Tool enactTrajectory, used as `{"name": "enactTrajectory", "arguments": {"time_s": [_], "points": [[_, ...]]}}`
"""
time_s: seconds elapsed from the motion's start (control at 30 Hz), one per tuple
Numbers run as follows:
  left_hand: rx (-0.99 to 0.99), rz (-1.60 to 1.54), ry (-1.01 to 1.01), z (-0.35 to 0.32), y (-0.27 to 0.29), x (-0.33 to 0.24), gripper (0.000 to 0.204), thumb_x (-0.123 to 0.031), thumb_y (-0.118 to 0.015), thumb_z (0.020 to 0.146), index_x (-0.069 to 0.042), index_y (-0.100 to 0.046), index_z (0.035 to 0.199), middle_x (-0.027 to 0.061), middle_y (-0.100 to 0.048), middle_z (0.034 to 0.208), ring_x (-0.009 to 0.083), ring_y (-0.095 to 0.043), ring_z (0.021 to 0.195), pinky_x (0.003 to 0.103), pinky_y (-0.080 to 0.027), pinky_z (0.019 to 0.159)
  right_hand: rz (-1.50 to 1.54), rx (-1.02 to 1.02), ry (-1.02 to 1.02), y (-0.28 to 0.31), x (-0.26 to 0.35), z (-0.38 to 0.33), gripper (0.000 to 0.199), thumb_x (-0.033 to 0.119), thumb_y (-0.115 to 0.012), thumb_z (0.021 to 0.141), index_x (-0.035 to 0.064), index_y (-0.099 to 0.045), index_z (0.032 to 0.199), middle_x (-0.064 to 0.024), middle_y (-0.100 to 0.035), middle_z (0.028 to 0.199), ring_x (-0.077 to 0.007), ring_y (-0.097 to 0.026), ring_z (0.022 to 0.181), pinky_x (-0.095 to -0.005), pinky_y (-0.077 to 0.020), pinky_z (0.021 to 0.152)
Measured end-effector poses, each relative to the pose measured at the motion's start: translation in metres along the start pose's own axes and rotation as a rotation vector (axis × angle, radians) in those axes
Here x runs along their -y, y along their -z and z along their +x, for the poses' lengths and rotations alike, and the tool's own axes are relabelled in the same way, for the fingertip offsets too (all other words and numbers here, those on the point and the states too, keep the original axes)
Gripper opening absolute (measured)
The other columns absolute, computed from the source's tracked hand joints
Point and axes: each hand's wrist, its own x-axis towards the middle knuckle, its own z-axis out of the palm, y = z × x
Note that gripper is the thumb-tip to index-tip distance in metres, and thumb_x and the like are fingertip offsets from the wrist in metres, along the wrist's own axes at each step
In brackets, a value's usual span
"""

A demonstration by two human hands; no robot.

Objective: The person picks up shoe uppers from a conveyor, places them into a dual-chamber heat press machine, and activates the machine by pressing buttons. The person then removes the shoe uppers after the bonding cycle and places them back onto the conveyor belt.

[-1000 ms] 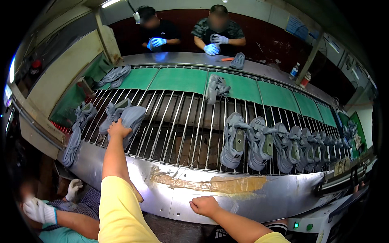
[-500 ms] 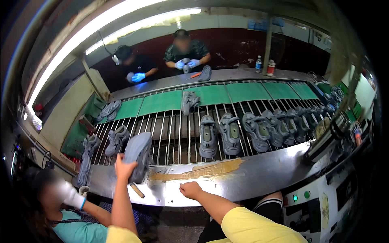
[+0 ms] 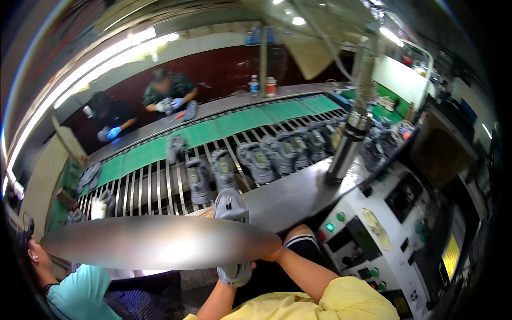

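Observation:
A grey sneaker [image 3: 230, 205] is held up in front of me, toe end away and heel end close to my body. A blurred oval patch covers its middle. My left forearm [image 3: 218, 300] rises from the lower edge to the heel end, and the left hand, mostly hidden behind the shoe and the blur, grips it. My right hand [image 3: 273, 249] reaches in from the right beside the sneaker. Its fingers vanish under the blur, so their grip does not show.
Grey sneakers [image 3: 256, 161] line a rod conveyor [image 3: 136, 184] with green mats [image 3: 240, 126]. A metal post [image 3: 346, 146] stands right of them, above a white control panel [image 3: 352, 234]. A co-worker in a teal shirt [image 3: 88, 290] is close on my left; two gloved people work across the conveyor.
The sneaker has come from the conveyor's left side to in front of my body. My right hand has moved off the metal ledge to beside it. The view has swung right.

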Motion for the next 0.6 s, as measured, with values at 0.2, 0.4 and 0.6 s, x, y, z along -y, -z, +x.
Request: {"name": "enactTrajectory", "arguments": {"time_s": [0.2, 0.4, 0.6], "points": [[0.250, -0.111, 0.513, 0.106, -0.095, 0.074, 0.043, -0.041, -0.053, 0.091, -0.007, -0.056, 0.117, 0.0057, -0.061, 0.104, 0.0222, -0.058, 0.094, 0.039, -0.052, 0.074, 0.252, 0.235, 0.462, 0.073, 0.082, -0.093, 0.048, 0.031, -0.055, 0.075, 0.0076, -0.054, 0.116, -0.0067, -0.058, 0.084, -0.0233, -0.057, 0.073, -0.0370, -0.0499, 0.067], [0.197, 0.458, 0.571, 0.130, -0.141, 0.122, 0.039, -0.036, -0.049, 0.095, -0.006, -0.057, 0.118, 0.0060, -0.061, 0.117, 0.0220, -0.058, 0.108, 0.038, -0.048, 0.092, 0.339, -0.399, 1.059, -0.038, 0.137, -0.210, 0.043, 0.031, -0.054, 0.073, 0.0039, -0.059, 0.106, -0.0116, -0.063, 0.094, -0.0288, -0.059, 0.088, -0.0399, -0.0475, 0.084], [-0.295, 1.313, -0.098, 0.154, -0.011, 0.090, 0.016, -0.013, -0.059, 0.085, 0.000, -0.067, 0.079, 0.0026, -0.061, 0.066, 0.0101, -0.054, 0.063, 0.026, -0.044, 0.058, -0.237, -1.456, 1.367, 0.129, 0.151, -0.452, 0.045, 0.022, -0.054, 0.065, 0.0031, -0.058, 0.106, -0.0106, -0.061, 0.095, -0.0262, -0.059, 0.090, -0.0369, -0.0474, 0.085]]}}
